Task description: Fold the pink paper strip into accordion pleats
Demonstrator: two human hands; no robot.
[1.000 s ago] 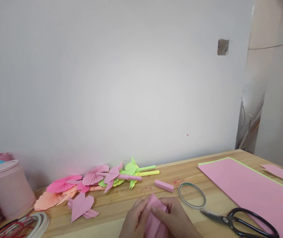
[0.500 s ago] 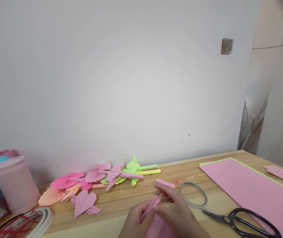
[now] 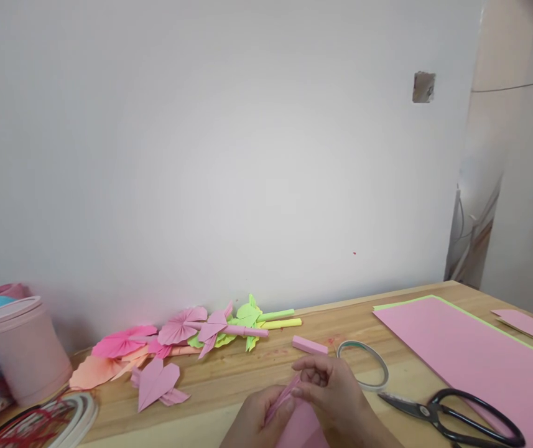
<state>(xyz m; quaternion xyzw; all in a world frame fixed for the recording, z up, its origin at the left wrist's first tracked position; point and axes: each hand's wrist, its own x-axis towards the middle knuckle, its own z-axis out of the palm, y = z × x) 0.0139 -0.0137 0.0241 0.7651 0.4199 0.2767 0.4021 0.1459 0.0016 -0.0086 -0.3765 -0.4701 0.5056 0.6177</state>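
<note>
Both hands low at the bottom centre of the view, brought in from the lower edge, close together over the near part of the tabletop point(image 3: 214, 398). Left hand point(image 3: 259, 414) angled up and inward, thumb laid along the paper; right hand point(image 3: 331, 395) set slightly higher, fingers curled, thumb pointed toward the left hand. Both hands nearly closed: a folded pink paper point(image 3: 298, 426) is pinched between thumbs and fingers, a narrow pleated edge held upright, the wider part hung below and cut off by the frame. Small pink paper bar point(image 3: 310, 345) seen just beyond the right hand. Roll of tape point(image 3: 363, 366) laid flat to the right of it, black-handled scissors point(image 3: 434, 410) nearby, open or shut blades not clear. Large pink sheets point(image 3: 476, 361) with a green edge spread at right, smaller pink piece point(image 3: 532, 328) past them. Folded pink heart point(image 3: 157, 382) placed left of the hands; paper flowers point(image 3: 185, 326) in pink, orange, green and yellow lined up behind it along the wall. Pink canister point(image 3: 23, 354) and coiled white cords point(image 3: 79, 417) at far left. Pale wall point(image 3: 247, 155) behind, marked by a square hole point(image 3: 423, 87).
</note>
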